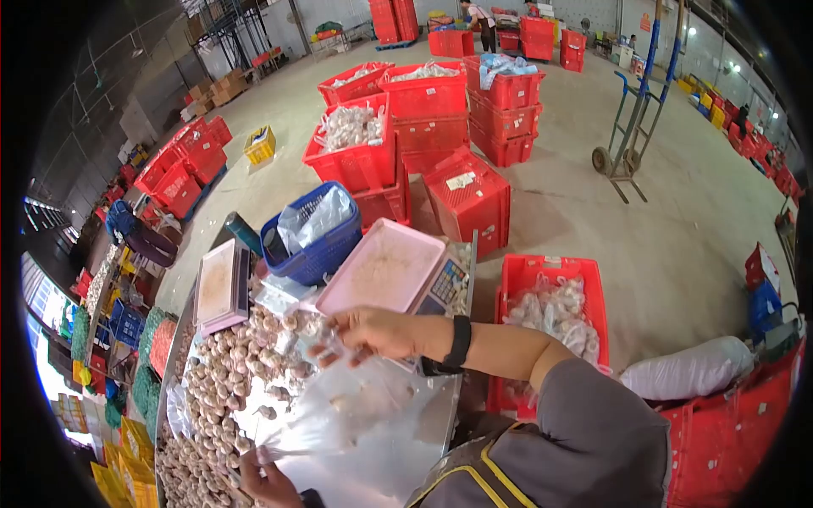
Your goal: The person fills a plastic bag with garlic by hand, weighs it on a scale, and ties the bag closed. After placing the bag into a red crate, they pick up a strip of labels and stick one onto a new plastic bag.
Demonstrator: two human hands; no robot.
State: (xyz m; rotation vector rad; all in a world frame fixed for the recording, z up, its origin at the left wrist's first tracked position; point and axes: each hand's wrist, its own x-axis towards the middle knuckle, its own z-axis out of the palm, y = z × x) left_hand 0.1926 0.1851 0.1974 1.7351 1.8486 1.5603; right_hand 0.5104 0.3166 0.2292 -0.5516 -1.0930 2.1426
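Observation:
A clear plastic bag (347, 415) is stretched over the metal tabletop (415, 432), a few vague pale shapes showing through it. My left hand (269, 481), at the bottom edge of the view, pinches one edge of the bag between thumb and finger. My right hand (368, 333) has its fingers curled at the bag's far side, with film bunched around them; the fingers are slightly blurred. Beside both hands lies a wide heap of garlic bulbs (220, 381). Just beyond my right hand is a scale with a pink tray (385, 267).
A blue basket (313, 241) holding plastic bags and a second scale (222, 284) stand at the table's far end. Red crates (351, 165) of bagged garlic are stacked beyond. Another red crate (555, 317) sits right of the table. A hand truck (631, 127) stands farther off.

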